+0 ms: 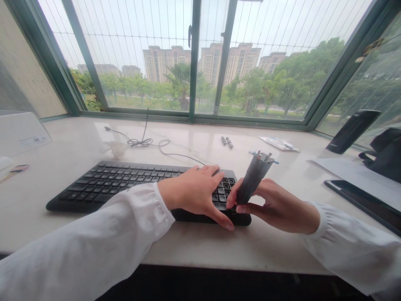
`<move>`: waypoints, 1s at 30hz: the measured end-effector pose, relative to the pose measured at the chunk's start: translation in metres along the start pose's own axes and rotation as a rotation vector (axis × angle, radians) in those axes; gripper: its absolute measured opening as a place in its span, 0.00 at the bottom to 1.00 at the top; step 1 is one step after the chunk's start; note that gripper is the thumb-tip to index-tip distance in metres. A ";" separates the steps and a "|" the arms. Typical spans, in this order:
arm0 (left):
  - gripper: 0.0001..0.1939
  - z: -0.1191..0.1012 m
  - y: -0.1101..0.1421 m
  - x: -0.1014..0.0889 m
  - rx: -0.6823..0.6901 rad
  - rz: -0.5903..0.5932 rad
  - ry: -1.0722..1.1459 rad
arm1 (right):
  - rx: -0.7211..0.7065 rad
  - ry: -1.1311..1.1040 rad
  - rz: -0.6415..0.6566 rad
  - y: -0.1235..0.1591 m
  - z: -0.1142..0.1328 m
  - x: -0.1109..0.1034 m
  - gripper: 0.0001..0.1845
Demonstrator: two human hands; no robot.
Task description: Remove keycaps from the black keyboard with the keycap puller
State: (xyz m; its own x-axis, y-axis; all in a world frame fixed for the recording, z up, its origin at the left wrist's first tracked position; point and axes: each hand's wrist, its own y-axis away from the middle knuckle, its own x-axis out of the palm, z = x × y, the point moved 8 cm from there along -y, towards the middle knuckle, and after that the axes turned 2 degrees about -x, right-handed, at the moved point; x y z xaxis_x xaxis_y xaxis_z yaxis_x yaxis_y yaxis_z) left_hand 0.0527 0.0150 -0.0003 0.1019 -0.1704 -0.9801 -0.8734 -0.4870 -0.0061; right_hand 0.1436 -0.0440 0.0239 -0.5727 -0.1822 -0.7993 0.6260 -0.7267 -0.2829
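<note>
My right hand [277, 205] has its fingers clamped on a tilted dark grey tapered tube [252, 179], wire ends [262, 156] poking from its wide top, just above the keyboard [125, 188]; my left hand [192, 194] lies spread on it.

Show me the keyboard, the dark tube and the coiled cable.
black keyboard [106, 186]: head view, on the left-hand keys
dark tube [252, 179]: head view, mid-body
coiled cable [140, 142]: head view, on the coil

Tube [252, 179] finished in matt dark grey, keyboard [125, 186] moulded in matt black plastic, bench [188, 246] topped with glossy smooth stone, sleeves [78, 238] made of white cloth
</note>
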 end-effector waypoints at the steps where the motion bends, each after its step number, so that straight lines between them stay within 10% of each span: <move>1: 0.56 0.000 0.000 0.000 0.001 0.000 -0.003 | 0.007 -0.013 0.009 0.000 -0.001 0.000 0.07; 30: 0.50 -0.002 0.001 -0.002 0.017 -0.035 -0.042 | -0.143 0.105 -0.260 0.011 -0.002 0.011 0.11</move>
State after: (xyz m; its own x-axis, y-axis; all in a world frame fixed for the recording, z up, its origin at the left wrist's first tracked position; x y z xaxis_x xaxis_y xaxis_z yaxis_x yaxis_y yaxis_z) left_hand 0.0529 0.0131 0.0018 0.1131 -0.1172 -0.9866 -0.8775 -0.4775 -0.0439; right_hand 0.1456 -0.0522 0.0111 -0.6702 0.0720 -0.7387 0.5382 -0.6381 -0.5506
